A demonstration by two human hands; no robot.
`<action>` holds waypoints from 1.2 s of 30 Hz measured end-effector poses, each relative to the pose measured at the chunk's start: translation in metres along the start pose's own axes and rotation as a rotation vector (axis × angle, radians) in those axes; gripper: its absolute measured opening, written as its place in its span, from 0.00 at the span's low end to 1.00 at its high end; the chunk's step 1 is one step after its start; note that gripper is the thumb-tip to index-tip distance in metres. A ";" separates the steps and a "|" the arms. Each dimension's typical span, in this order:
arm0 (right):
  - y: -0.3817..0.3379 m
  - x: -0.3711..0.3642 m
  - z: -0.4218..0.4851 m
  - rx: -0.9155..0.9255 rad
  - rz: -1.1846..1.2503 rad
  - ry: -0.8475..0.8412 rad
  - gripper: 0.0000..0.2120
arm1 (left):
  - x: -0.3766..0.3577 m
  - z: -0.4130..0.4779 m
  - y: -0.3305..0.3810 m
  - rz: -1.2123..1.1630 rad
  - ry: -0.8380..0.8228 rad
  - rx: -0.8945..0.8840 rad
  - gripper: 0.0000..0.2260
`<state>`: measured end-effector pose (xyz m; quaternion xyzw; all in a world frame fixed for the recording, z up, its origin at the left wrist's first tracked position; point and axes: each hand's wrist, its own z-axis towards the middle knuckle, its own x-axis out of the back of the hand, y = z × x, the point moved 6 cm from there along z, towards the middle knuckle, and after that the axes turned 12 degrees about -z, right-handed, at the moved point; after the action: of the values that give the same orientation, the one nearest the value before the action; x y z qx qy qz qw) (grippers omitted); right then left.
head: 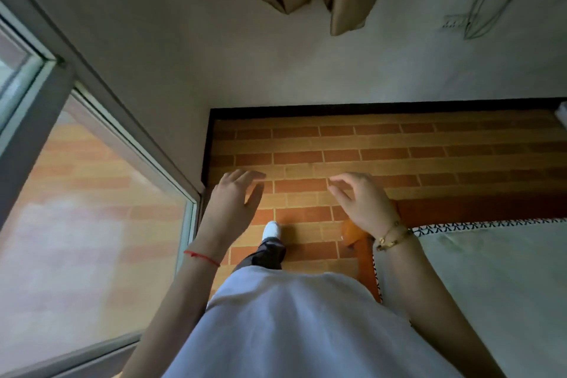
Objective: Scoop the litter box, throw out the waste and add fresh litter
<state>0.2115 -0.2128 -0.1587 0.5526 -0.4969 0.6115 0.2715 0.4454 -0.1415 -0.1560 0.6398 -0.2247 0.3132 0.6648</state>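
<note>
Left hand (234, 193) and right hand (360, 199) hovered over the brick-pattern floor (399, 144), each grip apart, fingers spread, holding nothing. Litter box, scoop and fresh litter were not in view. Risks, as a guess: tripping on the orange item (352, 232) by the bed (491, 270), or bumping the glass door (92, 193). No readable writing or labels.

No text, label or number is legible.
</note>
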 end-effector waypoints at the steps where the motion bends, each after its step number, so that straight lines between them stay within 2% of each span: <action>1: 0.003 0.003 0.013 -0.019 0.001 0.009 0.15 | -0.001 0.020 -0.001 0.007 -0.023 -0.016 0.09; 5: 0.013 0.019 0.070 -0.108 0.009 0.054 0.15 | 0.002 0.105 -0.002 0.042 -0.096 -0.098 0.17; 9: 0.021 0.037 0.126 -0.174 0.007 0.095 0.16 | 0.004 0.181 0.005 0.006 -0.144 -0.196 0.10; 19: 0.083 0.048 0.181 -0.458 0.098 0.148 0.15 | -0.050 0.321 0.030 -0.049 -0.440 -0.359 0.11; 23: 0.124 0.051 0.191 -0.566 0.083 0.165 0.15 | -0.088 0.362 0.052 -0.075 -0.546 -0.418 0.10; 29: 0.197 0.068 0.217 -0.681 0.099 0.201 0.13 | -0.152 0.430 0.098 -0.070 -0.607 -0.508 0.10; 36: 0.317 0.133 0.246 -0.760 0.080 0.272 0.15 | -0.240 0.517 0.194 -0.116 -0.640 -0.583 0.11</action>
<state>-0.0001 -0.5791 -0.1566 0.3071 -0.6683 0.4619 0.4957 0.1930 -0.6879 -0.1451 0.5018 -0.4622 -0.0153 0.7310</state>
